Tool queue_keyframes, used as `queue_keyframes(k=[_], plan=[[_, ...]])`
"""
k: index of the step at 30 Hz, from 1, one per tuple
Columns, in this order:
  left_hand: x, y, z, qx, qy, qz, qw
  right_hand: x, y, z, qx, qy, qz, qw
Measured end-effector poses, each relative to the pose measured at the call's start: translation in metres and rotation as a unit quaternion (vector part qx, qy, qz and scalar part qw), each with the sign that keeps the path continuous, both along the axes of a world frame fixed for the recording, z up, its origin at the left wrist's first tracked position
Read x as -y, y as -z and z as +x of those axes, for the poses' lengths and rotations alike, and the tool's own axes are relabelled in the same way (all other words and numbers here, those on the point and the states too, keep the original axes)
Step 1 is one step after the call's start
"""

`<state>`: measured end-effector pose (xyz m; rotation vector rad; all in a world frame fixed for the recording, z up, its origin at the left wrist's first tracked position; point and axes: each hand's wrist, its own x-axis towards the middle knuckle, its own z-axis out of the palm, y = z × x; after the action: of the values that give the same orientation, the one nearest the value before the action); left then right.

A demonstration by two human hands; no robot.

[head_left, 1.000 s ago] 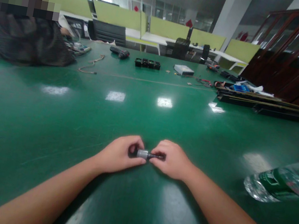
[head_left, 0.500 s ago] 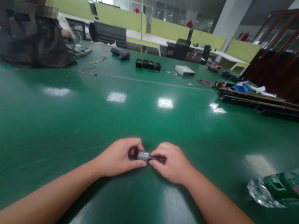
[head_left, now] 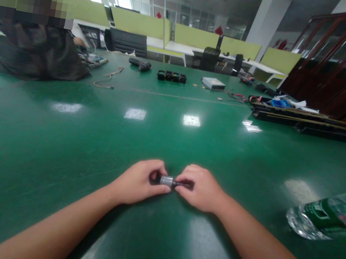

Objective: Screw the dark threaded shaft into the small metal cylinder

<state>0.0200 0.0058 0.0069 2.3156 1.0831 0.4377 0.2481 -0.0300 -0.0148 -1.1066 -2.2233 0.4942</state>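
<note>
Between my two hands lies a small dark bottle-shaped object with a grey band around its middle, held sideways low over the green table. My left hand is closed around its wider dark end, thumb along the near side. The thinner dark end sits in a pinch of my right hand, with fingertips and thumb close to the grey band. Fingers cover both ends, so the exact kind of object cannot be told.
On the green table, a clear plastic bottle with a green label lies at right. Farther back are a black fan-like block, a white box, dark strips, a cord and a large dark bag.
My right hand has shifted very slightly to the right, and a little more of the dark narrow part shows beside the grey band. Both hands keep their hold.
</note>
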Motion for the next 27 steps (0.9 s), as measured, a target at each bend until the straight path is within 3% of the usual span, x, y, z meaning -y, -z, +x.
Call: queue_keyframes(k=[27], plan=[[-0.0004,0.0014,-0.0036,0.015,0.014,0.0,1.0,0.0012,0.0004,0.002,-0.033,0.013,-0.029,0.999]])
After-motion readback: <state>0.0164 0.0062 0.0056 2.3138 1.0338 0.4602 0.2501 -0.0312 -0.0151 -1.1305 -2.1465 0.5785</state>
